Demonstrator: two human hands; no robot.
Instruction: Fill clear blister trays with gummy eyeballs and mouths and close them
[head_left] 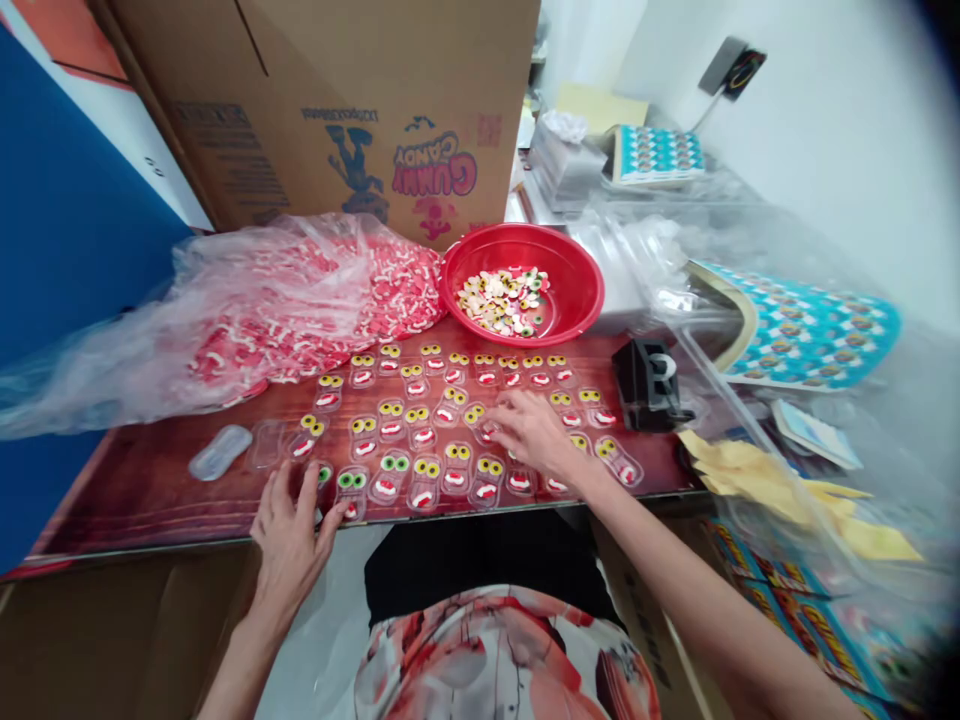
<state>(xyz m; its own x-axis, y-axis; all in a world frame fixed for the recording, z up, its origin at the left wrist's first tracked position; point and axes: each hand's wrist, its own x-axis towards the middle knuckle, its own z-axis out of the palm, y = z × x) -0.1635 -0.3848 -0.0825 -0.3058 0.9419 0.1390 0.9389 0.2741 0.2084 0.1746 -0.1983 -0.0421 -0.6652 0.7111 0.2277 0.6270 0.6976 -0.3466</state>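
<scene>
My left hand [291, 525] is at the front edge of the table, fingers apart. Its fingertips are beside a small clear tray with green gummy eyes [351, 482] and partly hide another green-eyed one. My right hand [536, 435] reaches over the right half of the layout, fingers bent and spread, close to a yellow-eyed tray [475, 415]; whether it touches that tray I cannot tell. Several clear trays in rows hold a pair of candy eyes and red-and-white candy teeth [486, 490]. Two trays without candy [220, 452] lie on the left.
A red bowl [585, 285] holding eye candies stands at the back. Left of it lies a plastic bag [285, 290] of red-and-white candies, before a cardboard box [330, 60]. A black tape dispenser [646, 385], printed blue label rolls [810, 325] and yellow paper scraps [780, 490] are on the right.
</scene>
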